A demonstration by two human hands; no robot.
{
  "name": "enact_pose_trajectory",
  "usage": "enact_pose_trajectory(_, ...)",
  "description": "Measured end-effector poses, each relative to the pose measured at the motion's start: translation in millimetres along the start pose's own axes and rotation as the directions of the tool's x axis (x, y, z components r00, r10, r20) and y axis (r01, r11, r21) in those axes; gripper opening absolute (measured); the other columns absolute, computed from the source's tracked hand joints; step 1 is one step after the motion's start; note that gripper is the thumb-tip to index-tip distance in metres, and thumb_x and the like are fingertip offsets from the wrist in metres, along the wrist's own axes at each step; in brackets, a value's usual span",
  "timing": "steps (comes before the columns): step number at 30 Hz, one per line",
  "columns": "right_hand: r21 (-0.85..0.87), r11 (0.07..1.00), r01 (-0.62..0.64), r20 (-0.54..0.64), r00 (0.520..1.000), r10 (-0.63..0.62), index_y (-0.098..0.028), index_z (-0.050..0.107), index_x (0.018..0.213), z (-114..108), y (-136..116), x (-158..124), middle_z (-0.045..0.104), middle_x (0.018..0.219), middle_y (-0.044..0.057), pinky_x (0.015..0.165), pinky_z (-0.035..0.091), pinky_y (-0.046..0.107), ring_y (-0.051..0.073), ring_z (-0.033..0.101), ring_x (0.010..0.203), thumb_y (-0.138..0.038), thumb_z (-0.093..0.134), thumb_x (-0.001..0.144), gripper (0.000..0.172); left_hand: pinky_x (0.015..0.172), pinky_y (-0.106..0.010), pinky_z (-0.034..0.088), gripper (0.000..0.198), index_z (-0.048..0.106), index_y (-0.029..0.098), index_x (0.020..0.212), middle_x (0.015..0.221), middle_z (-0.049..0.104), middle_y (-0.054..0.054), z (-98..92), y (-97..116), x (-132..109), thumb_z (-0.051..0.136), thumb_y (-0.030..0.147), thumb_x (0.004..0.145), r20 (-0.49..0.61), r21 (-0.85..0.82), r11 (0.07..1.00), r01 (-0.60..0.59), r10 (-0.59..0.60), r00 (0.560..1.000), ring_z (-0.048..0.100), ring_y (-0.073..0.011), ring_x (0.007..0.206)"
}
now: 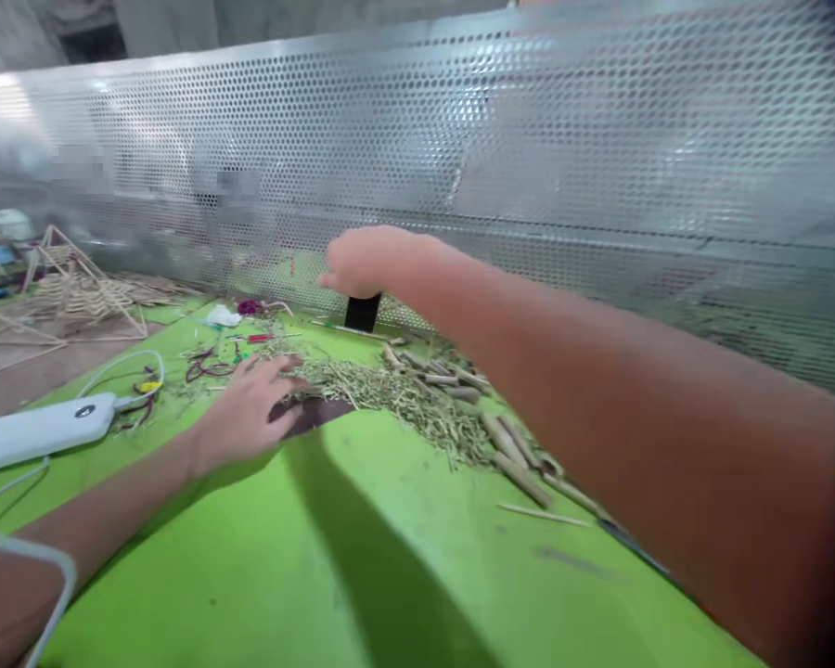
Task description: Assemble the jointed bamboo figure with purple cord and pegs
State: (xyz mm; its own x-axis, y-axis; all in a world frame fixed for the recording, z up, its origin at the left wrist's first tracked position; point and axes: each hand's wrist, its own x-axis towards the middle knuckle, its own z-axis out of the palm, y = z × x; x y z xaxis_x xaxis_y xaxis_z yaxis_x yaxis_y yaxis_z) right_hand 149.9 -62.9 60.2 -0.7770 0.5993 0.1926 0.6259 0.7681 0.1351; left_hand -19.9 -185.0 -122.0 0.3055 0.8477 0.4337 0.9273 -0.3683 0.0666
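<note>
My left hand (pixel 254 406) rests low over the green tabletop (pixel 250 575) with its fingers spread, holding nothing. Its fingertips reach the edge of a heap of chopped dry stalk bits (pixel 368 382), beside a dark brown patch (pixel 320 413). My right hand (pixel 372 262) is stretched far forward near the perforated metal panel, fingers curled downward. Directly beneath it shows a black flat rectangular piece (pixel 362 314), upright at the back of the table; its top is hidden by the hand, which appears closed on it.
A perforated metal panel (pixel 390 139) runs along the back. Short hollow stick pieces (pixel 511 445) lie right of the heap. On the left are a white power bank (pixel 42 431) with cables, purple thread (pixel 249 306), a red-handled tool (pixel 259 339) and a stick frame (pixel 76 278).
</note>
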Motion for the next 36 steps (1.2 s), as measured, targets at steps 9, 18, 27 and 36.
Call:
enact_pose_trajectory(9,-0.199,0.920,-0.338,0.397,0.830,0.391,-0.022,0.066,0.117,36.1,95.4,-199.2,0.077,0.102,0.012,0.065,0.052,0.035,0.027,0.072,0.081,-0.031,0.045,0.103,0.027,0.122,-0.072,0.021,0.041,0.072,0.028,0.126,0.145,0.059,-0.010,10.4,3.1,-6.1,0.046,0.045,0.101,0.031,-0.081,0.996,-0.028,0.030,0.999,0.057,-0.0351,0.131)
enact_pose_trajectory(18,-0.141,0.861,-0.489,0.413,0.761,0.500,-0.026,0.071,0.108,60.9,162.7,-208.7,0.076,0.101,0.011,0.066,0.047,0.035,0.028,0.069,0.082,-0.044,0.047,0.099,0.032,0.123,-0.069,0.020,0.038,0.074,0.029,0.122,0.145,0.061,-0.008,17.9,2.5,-7.7,0.047,0.043,0.099,0.058,-0.114,0.993,-0.038,0.045,0.997,0.061,-0.0334,0.127)
enact_pose_trajectory(27,-0.134,0.905,-0.404,0.442,0.793,0.419,-0.021,0.076,0.097,102.1,208.9,-173.5,0.077,0.099,0.008,0.071,0.044,0.029,0.024,0.068,0.086,-0.019,0.060,0.082,0.022,0.126,-0.067,0.015,0.035,0.073,0.035,0.121,0.141,0.064,-0.003,27.3,-1.4,-12.0,0.047,0.042,0.099,-0.023,-0.099,0.990,-0.100,0.098,0.995,0.065,-0.0319,0.121)
enact_pose_trajectory(36,-0.029,0.953,-0.303,0.398,0.871,0.289,-0.019,0.070,0.108,126.6,167.9,-158.7,0.074,0.109,0.011,0.075,0.045,0.030,0.026,0.067,0.094,-0.030,0.063,0.089,0.023,0.124,-0.067,0.023,0.037,0.071,0.039,0.126,0.141,0.065,-0.002,29.2,1.1,-12.3,0.047,0.046,0.098,0.060,-0.114,0.988,-0.104,0.112,0.992,0.061,-0.0331,0.129)
